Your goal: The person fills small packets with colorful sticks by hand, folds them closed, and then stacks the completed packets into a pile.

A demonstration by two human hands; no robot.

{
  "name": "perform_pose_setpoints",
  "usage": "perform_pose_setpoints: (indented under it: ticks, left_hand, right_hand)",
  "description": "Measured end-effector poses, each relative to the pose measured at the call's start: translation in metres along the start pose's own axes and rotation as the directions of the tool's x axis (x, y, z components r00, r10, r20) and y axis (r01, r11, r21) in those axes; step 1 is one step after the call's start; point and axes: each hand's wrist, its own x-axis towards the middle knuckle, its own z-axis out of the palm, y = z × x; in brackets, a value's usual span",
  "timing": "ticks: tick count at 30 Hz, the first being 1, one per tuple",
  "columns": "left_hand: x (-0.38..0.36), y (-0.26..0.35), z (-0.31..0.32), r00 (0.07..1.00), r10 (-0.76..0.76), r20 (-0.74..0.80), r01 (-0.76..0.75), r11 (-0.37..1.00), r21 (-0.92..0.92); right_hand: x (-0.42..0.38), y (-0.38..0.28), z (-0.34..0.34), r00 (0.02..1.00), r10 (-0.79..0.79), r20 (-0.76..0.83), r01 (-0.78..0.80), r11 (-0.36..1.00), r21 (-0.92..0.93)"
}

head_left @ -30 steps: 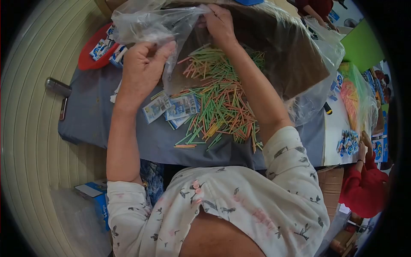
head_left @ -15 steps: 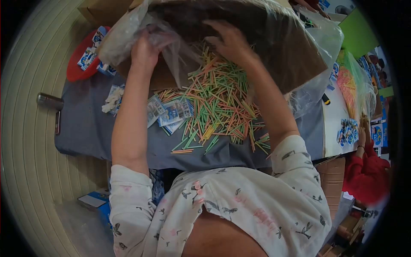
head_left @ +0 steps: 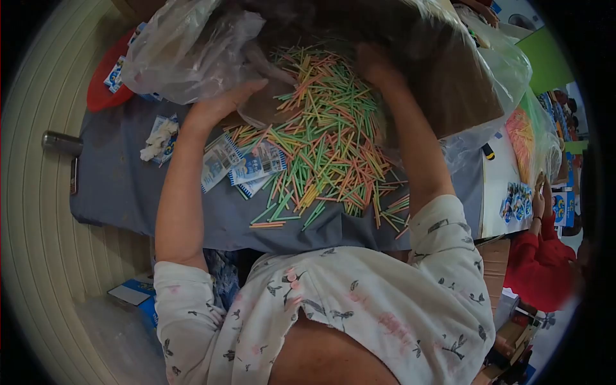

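Many short pink, green and yellow sticks (head_left: pixel 333 141) spill in a heap from the tipped cardboard box (head_left: pixel 459 83) onto the cloth. A clear plastic liner (head_left: pixel 186 64) hangs over the box's left side. My left hand (head_left: pixel 224 104) lies at the lower edge of this liner, its visible fingers stretched toward the sticks, with part of it hidden. My right hand (head_left: pixel 380 67) is inside the box at the right of the heap; shadow and blur hide its fingers. Blue-and-white printed packets (head_left: pixel 258 162) lie left of the heap.
A grey cloth (head_left: pixel 122 173) covers the table. A red basin (head_left: pixel 106 93) with packets, a crumpled white piece (head_left: pixel 158 140) and a metal flask (head_left: pixel 62 142) stand or lie left. At right are a bag of pink sticks (head_left: pixel 521 135) and another person's red sleeve (head_left: pixel 542 269).
My left hand has let go of the bunched liner and moved down; the liner now drapes further left. My right hand has moved right, deeper into the box's shadow.
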Motion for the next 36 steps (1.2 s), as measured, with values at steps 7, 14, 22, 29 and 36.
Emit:
perform_pose_setpoints:
  ticks: [7,14,22,29,36]
  left_hand:
    - [0.016,-0.037,0.013,0.973,-0.009,-0.232,0.113,0.89,0.442]
    - [-0.01,-0.042,0.007,0.826,0.509,-0.243,-0.095,0.551,0.829]
    - [-0.012,-0.02,-0.019,0.983,-0.02,-0.183,-0.096,0.793,-0.602]
    - [-0.002,-0.02,0.01,0.966,0.222,-0.128,-0.25,0.707,-0.662]
    - [-0.095,0.006,0.027,0.938,0.075,-0.339,-0.103,0.992,-0.066]
  right_hand:
    - [0.004,-0.046,0.005,0.865,-0.442,-0.24,0.5,0.706,0.501]
    - [-0.024,-0.057,0.031,0.826,-0.531,-0.189,0.548,0.835,0.045]
    - [-0.07,-0.081,-0.012,0.798,-0.476,-0.37,0.592,0.732,0.336]
    - [-0.087,-0.08,0.02,0.884,-0.444,-0.15,0.438,0.896,-0.073]
    - [-0.152,-0.089,-0.04,0.71,-0.572,-0.41,0.619,0.785,-0.023]
